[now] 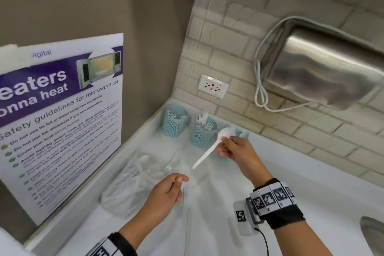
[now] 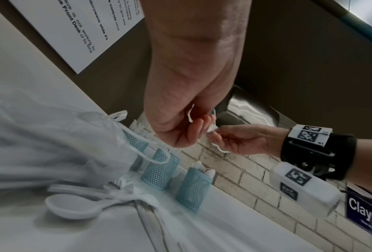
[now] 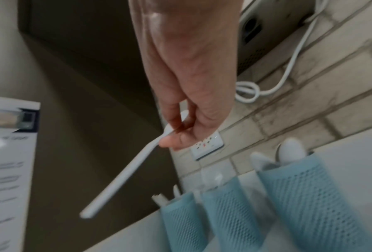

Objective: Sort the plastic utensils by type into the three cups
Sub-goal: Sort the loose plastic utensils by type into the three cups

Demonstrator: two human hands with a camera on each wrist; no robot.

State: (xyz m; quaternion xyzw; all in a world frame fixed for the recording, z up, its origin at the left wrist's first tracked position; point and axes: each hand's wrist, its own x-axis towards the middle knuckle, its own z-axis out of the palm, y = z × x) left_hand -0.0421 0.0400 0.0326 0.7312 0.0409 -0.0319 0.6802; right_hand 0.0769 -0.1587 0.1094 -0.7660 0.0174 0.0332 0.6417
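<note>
Pinched between thumb and fingertips of the right hand (image 1: 234, 150), a white plastic spoon (image 1: 209, 149) is held in the air above the white countertop (image 1: 291, 172), gripped at the neck just below its bowl. Its long axis runs on a diagonal: the bowl points up and away toward the tiled wall, close to the rims of the cups, and the handle end slants down and back toward the person, ending free above the counter.

Three light blue perforated plastic cups stand in a row against the wall. The left cup (image 1: 174, 120) holds white utensils whose type I cannot tell, the middle cup (image 1: 201, 134) holds white forks with tines up, and the right cup (image 1: 239, 132) is mostly hidden behind the spoon bowl and hand; the right wrist view shows rounded white spoon bowls in it.

Nearer the person, the left hand (image 1: 166, 191) hovers with fingers curled loosely; whether it grips anything cannot be told. A clear plastic bag (image 1: 128, 185) with more utensils lies to its left.
</note>
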